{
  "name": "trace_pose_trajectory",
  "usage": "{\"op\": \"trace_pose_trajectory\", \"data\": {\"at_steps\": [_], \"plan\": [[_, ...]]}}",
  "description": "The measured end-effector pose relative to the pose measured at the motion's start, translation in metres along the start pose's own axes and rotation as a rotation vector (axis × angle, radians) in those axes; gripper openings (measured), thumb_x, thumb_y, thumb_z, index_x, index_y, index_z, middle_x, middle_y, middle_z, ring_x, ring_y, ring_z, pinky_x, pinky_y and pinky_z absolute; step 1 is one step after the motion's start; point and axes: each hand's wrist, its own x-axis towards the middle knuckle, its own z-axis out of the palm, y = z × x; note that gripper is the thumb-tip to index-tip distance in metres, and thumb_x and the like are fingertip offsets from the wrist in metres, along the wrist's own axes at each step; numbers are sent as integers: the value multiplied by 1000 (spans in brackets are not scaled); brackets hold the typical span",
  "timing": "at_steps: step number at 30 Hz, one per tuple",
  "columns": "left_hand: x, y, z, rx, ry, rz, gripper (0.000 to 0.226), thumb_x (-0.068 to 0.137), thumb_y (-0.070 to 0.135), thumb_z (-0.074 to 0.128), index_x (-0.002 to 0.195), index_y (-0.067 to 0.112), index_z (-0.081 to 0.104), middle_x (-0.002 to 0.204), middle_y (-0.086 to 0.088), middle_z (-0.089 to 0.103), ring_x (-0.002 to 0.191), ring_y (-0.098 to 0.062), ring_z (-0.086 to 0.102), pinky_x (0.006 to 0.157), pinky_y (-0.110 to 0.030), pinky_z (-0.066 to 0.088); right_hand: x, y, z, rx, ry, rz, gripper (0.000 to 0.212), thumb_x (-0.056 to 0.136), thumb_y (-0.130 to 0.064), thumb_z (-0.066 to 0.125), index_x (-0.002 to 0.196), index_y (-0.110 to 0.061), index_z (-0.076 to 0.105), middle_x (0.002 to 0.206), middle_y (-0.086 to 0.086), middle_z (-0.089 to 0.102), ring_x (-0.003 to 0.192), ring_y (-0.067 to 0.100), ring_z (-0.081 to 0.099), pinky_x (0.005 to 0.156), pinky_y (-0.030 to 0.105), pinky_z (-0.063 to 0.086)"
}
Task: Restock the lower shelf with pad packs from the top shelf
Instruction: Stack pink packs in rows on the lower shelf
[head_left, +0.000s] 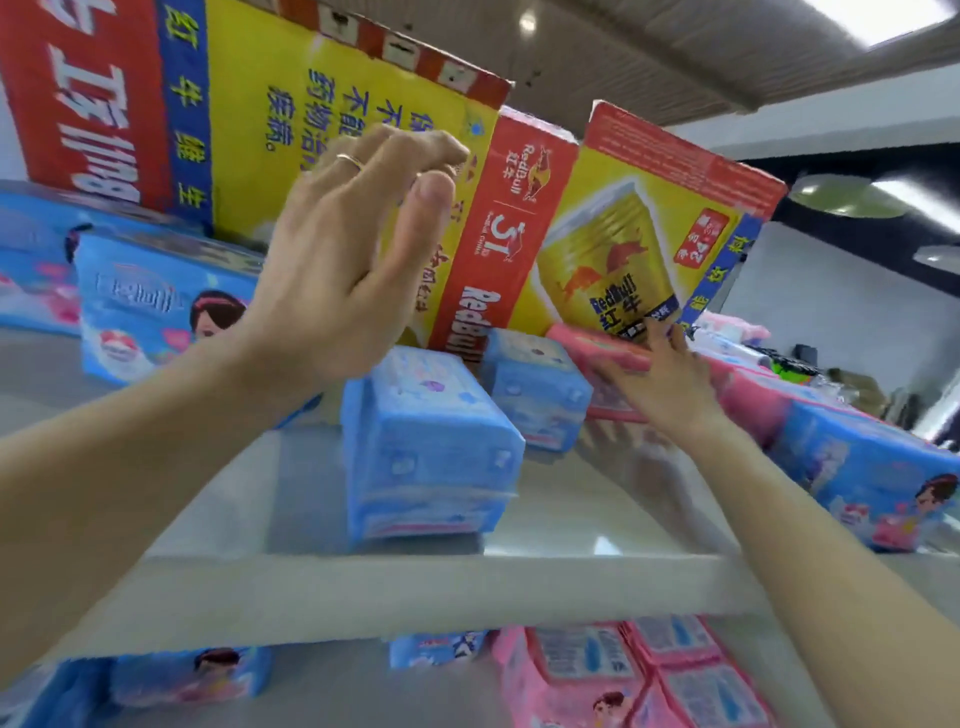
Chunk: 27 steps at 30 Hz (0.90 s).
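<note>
On the top shelf (415, 577) stand blue pad packs: a stack (426, 447) near the front edge and a smaller blue pack (535, 389) behind it. A pink pad pack (597, 348) lies further back under a tilted drinks carton. My right hand (660, 379) rests on that pink pack, fingers spread over it; a closed grip is not visible. My left hand (353, 260) is raised in front of the cartons, fingers straight and together, holding nothing. The lower shelf shows pink packs (639, 675) and blue packs (192, 675).
Red and yellow drinks cartons (623, 244) lean at the back of the top shelf. More blue packs lie at the left (145, 306) and right (872, 478). A ceiling and lights show above right.
</note>
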Motion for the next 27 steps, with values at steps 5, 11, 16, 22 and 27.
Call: {"op": "trace_pose_trajectory", "data": {"at_steps": [5, 11, 16, 22, 27], "plan": [[-9, 5, 3, 69, -84, -22, 47, 103, 34, 29, 127, 9, 61, 116, 1, 64, 111, -22, 56, 93, -50, 42, 30, 1, 16, 13, -81, -18, 78, 79, -73, 40, 129, -14, 53, 140, 22, 52, 131, 39, 46, 108, 51, 36], [-5, 9, 11, 73, -109, 13, 44, 106, 29, 30, 127, 5, 59, 115, -3, 64, 110, -25, 58, 94, -48, 44, 19, -5, 19, -49, -19, -107, 72, 67, -77, 34, 111, -28, 64, 119, 14, 67, 114, 40, 58, 91, 48, 49], [-7, 5, 11, 55, -98, -1, 42, 106, 27, 31, 128, 4, 59, 120, -4, 63, 115, -24, 56, 99, -50, 42, 10, -1, 14, 220, 198, -66, 35, 80, -45, 71, 108, -24, 73, 114, 15, 67, 119, 34, 54, 93, 39, 46], [-6, 5, 3, -22, -21, -93, 40, 106, 28, 33, 126, 6, 61, 118, -5, 64, 114, -22, 55, 99, -44, 42, -15, 3, -16, 494, 431, -23, 57, 77, -43, 72, 132, -27, 65, 123, 9, 56, 112, 12, 51, 100, 18, 34], [-3, 14, -1, -29, -41, -80, 32, 104, 24, 44, 125, 6, 60, 117, -3, 63, 109, -17, 57, 95, -34, 45, -64, -5, -36, 677, 549, -62, 71, 69, -61, 63, 135, -34, 58, 126, -2, 44, 121, 16, 55, 107, 37, 46]]}}
